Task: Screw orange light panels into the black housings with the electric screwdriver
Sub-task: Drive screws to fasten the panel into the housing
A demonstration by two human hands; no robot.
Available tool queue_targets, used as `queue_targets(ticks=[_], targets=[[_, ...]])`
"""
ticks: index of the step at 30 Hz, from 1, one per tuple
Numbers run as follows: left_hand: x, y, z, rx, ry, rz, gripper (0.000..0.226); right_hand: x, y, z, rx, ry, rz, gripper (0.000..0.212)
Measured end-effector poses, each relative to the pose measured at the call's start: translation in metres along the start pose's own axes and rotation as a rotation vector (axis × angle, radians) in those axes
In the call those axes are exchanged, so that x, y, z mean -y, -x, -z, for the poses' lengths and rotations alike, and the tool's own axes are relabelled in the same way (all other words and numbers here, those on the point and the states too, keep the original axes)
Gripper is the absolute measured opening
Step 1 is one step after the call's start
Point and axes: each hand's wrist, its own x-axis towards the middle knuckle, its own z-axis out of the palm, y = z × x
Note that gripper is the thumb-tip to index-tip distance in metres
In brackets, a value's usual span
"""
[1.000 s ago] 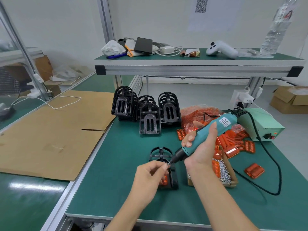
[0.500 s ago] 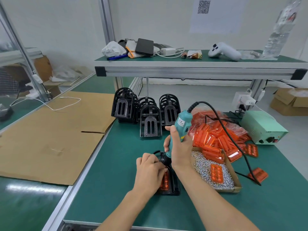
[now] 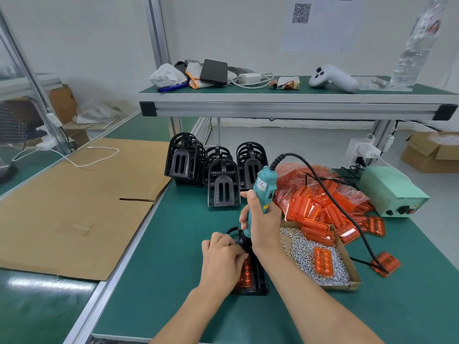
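Observation:
A black housing (image 3: pixel 258 281) lies flat on the green table in front of me, with an orange light panel (image 3: pixel 245 274) seated in it. My right hand (image 3: pixel 263 222) grips the teal electric screwdriver (image 3: pixel 263 192) upright, its tip down on the housing's far end. My left hand (image 3: pixel 222 256) lies over the housing's left side with fingers curled at the screwdriver tip; the tip and any screw are hidden. More black housings (image 3: pixel 223 187) stand behind.
A cardboard tray (image 3: pixel 352 274) of screws with an orange panel (image 3: pixel 323 261) in it sits right of the housing. A bag and pile of orange panels (image 3: pixel 320 202) and a green power supply (image 3: pixel 392 192) lie beyond. The tool's cable (image 3: pixel 347 219) trails right. Cardboard sheet (image 3: pixel 74 202) at left.
My right hand swung the screwdriver from a slant to upright and set its tip onto the housing. My left hand shifted onto the housing beside the tip.

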Motion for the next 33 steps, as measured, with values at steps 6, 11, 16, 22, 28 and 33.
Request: queue_targets(ticks=[6, 11, 16, 22, 28, 33], targets=[[0.005, 0.001, 0.000, -0.040, 0.020, -0.033, 0.006, 0.001, 0.003, -0.001, 0.061, 0.021, 0.020, 0.060], [0.006, 0.005, 0.003, -0.065, 0.012, -0.023, 0.008, 0.002, 0.008, -0.001, 0.201, 0.107, 0.029, 0.037], [0.006, 0.027, 0.010, -0.093, 0.007, -0.023, 0.017, 0.008, 0.000, 0.004, 0.325, 0.134, -0.014, 0.014], [0.003, 0.061, 0.006, -0.036, -0.091, -0.153, 0.036, 0.006, 0.005, 0.006, 0.236, 0.089, -0.008, 0.012], [0.001, 0.063, 0.007, -0.038, -0.137, -0.165, 0.042, 0.006, 0.007, 0.004, 0.178, 0.077, -0.013, 0.022], [0.000, 0.063, 0.008, -0.050, -0.152, -0.176, 0.042, 0.003, 0.008, 0.004, 0.197, 0.109, -0.009, 0.026]])
